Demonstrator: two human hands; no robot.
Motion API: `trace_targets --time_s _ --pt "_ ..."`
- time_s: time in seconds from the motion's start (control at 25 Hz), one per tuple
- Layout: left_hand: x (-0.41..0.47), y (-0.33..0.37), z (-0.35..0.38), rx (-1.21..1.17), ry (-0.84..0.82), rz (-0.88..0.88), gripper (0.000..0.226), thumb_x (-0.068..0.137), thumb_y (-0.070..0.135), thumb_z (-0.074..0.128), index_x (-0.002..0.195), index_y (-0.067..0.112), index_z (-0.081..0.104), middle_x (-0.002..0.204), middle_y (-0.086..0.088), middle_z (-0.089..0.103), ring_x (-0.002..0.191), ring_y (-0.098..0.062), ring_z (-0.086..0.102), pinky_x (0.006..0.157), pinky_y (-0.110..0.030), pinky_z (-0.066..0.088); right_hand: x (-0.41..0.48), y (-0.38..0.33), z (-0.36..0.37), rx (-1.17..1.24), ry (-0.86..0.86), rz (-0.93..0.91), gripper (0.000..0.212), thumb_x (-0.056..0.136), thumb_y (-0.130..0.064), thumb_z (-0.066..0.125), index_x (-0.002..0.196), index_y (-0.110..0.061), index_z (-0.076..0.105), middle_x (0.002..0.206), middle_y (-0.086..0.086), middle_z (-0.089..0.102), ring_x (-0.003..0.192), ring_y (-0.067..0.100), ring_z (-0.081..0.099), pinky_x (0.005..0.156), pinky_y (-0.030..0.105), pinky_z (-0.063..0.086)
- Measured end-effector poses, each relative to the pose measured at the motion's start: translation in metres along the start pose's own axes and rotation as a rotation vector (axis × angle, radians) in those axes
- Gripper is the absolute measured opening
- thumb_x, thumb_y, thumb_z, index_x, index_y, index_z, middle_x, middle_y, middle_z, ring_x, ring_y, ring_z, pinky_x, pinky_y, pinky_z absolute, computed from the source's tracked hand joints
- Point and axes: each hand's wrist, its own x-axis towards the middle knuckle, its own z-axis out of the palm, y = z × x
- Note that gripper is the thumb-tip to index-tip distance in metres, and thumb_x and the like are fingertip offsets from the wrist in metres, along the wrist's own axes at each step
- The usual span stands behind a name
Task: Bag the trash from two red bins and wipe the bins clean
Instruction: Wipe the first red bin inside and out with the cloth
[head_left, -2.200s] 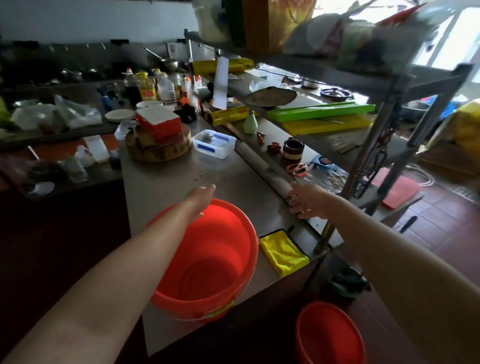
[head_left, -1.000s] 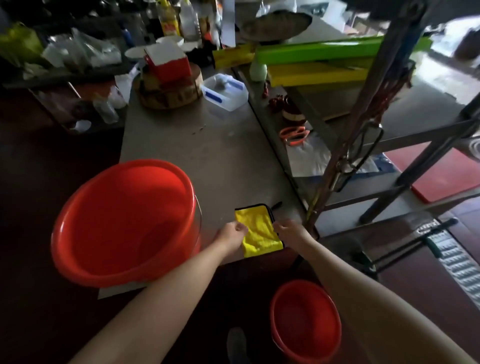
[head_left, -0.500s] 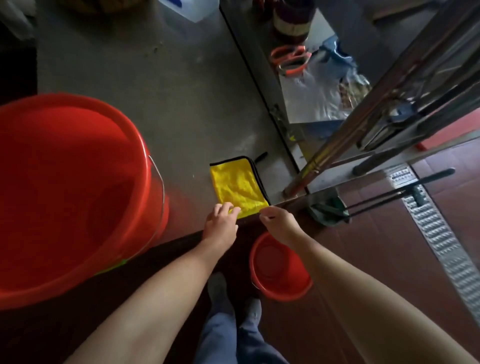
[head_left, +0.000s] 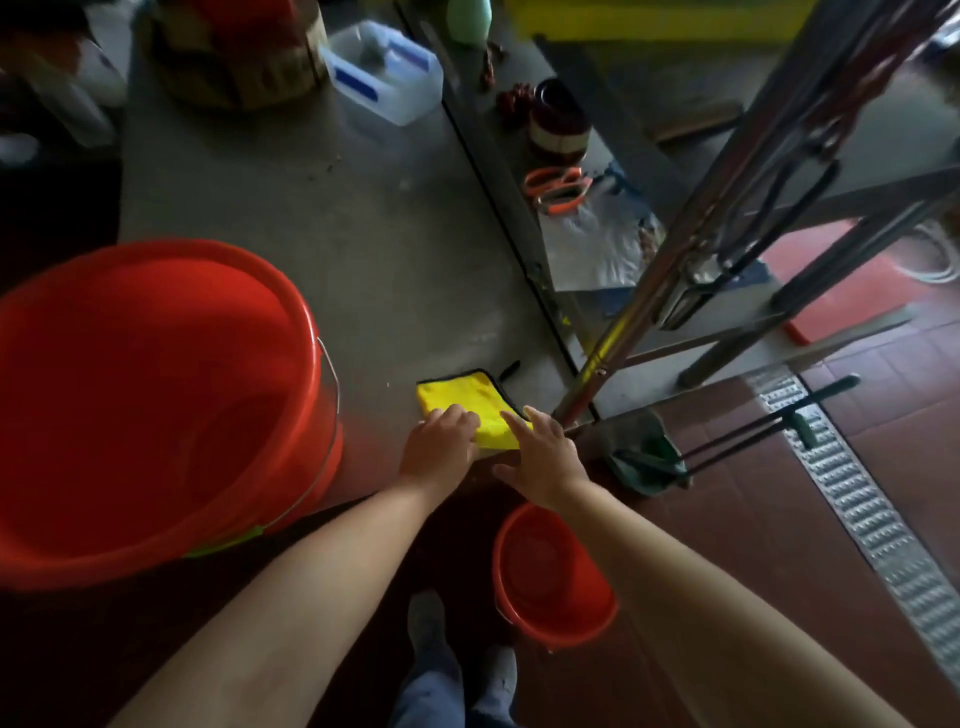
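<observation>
You rested your left hand (head_left: 441, 449) and right hand (head_left: 543, 465) on the yellow cloth (head_left: 462, 400) at the near edge of the desk (head_left: 311, 234), fingers (head_left: 457, 418) nearly flat and gripping nothing, seemingly to take it for wiping the large red bin (head_left: 156, 405) at the near-left corner and the small red bin (head_left: 550, 577) on the floor (head_left: 779, 519).

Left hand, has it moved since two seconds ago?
Yes. The left hand left the far rim of the big red bin, went right toward the shelf post, and now rests on the yellow cloth at the table edge.
</observation>
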Motion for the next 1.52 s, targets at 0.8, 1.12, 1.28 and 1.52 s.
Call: trace_targets --time_s 0.8,1.12,1.28,1.52 --pt "-0.115 -0.051 -0.311 0.208 0.421 0.112 0.044 0.096 0.025 0.052 0.140 0.019 0.055 0.137 -0.013 0.059 0.119 -0.034 0.059 0.096 -0.039 0.047 -0.100 -0.218 -0.263 -0.173 0.394 -0.248 0.036 0.087 -0.035 0.059 0.120 -0.021 0.064 0.116 0.003 0.064 0.093 0.024 0.061 0.070 0.032 0.049" --pt "-0.210 -0.190 -0.316 0.301 0.246 0.069 0.039 0.100 0.035 0.047 0.133 0.018 0.060 0.127 -0.009 0.062 0.117 -0.030 0.058 0.099 -0.038 0.045 -0.096 -0.346 -0.235 -0.158 0.464 -0.410 0.030 0.092 -0.035 0.061 0.109 -0.011 0.062 0.114 0.012 0.066 0.103 0.032 0.063 0.078 0.034 0.050" --pt "-0.249 -0.239 -0.290 0.251 0.000 0.048 0.046 0.102 0.050 0.041 0.132 0.020 0.060 0.127 -0.004 0.060 0.120 -0.026 0.056 0.103 -0.040 0.043 -0.098 -0.366 -0.166 -0.154 0.365 -0.444 0.022 0.089 -0.031 0.066 0.098 -0.013 0.060 0.104 0.012 0.065 0.101 0.035 0.062 0.074 0.031 0.040" --pt "-0.278 -0.270 -0.251 0.298 -0.201 0.074 0.058 0.099 0.062 0.039 0.145 0.028 0.047 0.144 0.005 0.052 0.140 -0.018 0.038 0.124 -0.052 0.010 -0.126 -0.358 -0.057 -0.271 0.092 -0.470 0.023 0.089 -0.027 0.064 0.110 -0.019 0.062 0.103 0.006 0.066 0.094 0.031 0.062 0.071 0.030 0.040"
